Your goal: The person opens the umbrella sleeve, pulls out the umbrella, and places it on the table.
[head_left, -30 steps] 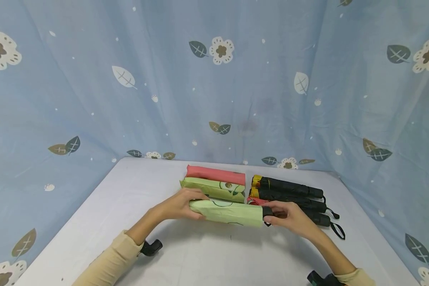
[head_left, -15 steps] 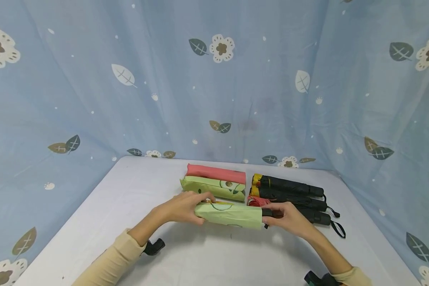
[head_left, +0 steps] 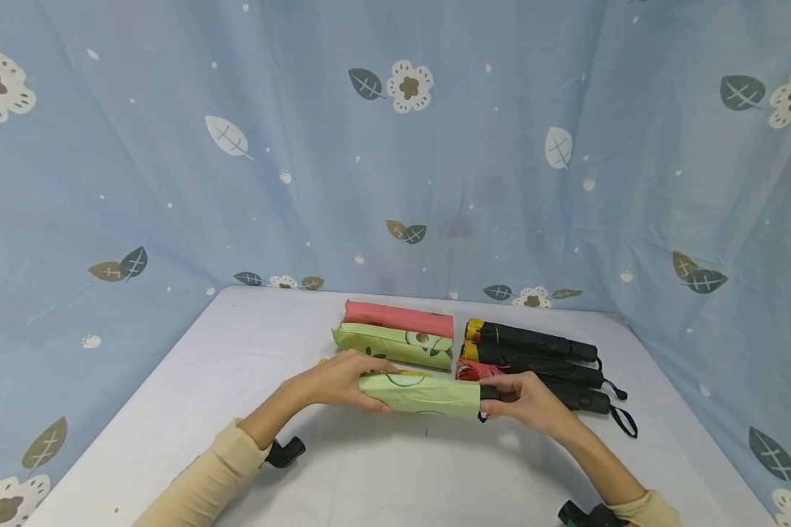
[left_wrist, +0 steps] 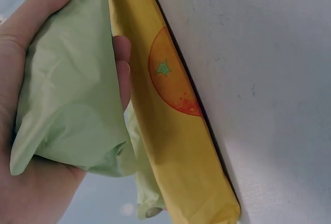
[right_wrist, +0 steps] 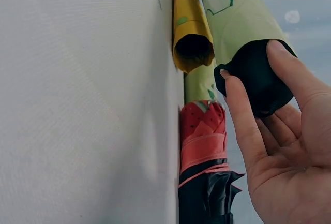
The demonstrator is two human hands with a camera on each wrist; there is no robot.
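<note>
Both hands hold a folded umbrella in a light green sleeve (head_left: 422,395) level above the white table. My left hand (head_left: 343,380) grips the sleeve's left end, thumb on one side and fingers on the other. The black end of the umbrella (right_wrist: 256,79) sticks out of the sleeve on the right, where my right hand (head_left: 524,399) pinches it between thumb and fingers. A yellow sleeve with an orange print (left_wrist: 160,89) lies on the table just behind, mostly hidden in the head view; its dark opening shows in the right wrist view.
Behind lie a green avocado-print sleeve (head_left: 392,346) and a red sleeve (head_left: 398,318). To the right, black folded umbrellas (head_left: 534,340) with wrist straps lie in a row, alongside one with red watermelon-print fabric (right_wrist: 203,131). A blue patterned curtain (head_left: 395,161) surrounds the table.
My left hand has shifted right along the light green sleeve. The right hand and the black umbrella end have moved slightly left. More of the yellow sleeve shows behind.
</note>
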